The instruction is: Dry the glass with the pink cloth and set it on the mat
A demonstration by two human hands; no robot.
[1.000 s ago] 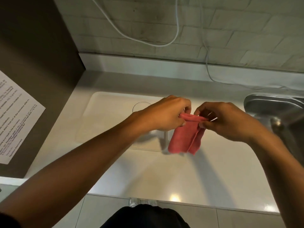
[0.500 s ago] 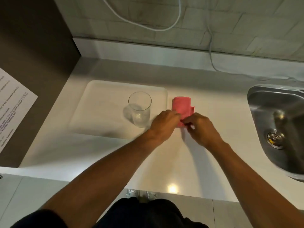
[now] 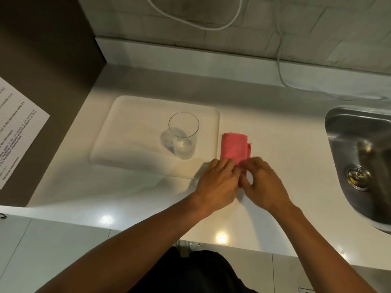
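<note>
Table (image 3: 127,197) of pale glossy stone fills most of what we see, with a stainless steel sink (image 3: 359,144) sunk in at its right. On it lies our white rectangular mat (image 3: 131,136), and the clear drinking glass (image 3: 183,135) stands upright on the mat's right part. Just beside the mat's right edge, the folded pink cloth (image 3: 233,148) lies flat on the table. Our left hand (image 3: 218,182) and right hand (image 3: 264,185) meet at its near end, fingers (image 3: 224,163) curled down onto the fabric, pinching its edge.
</note>
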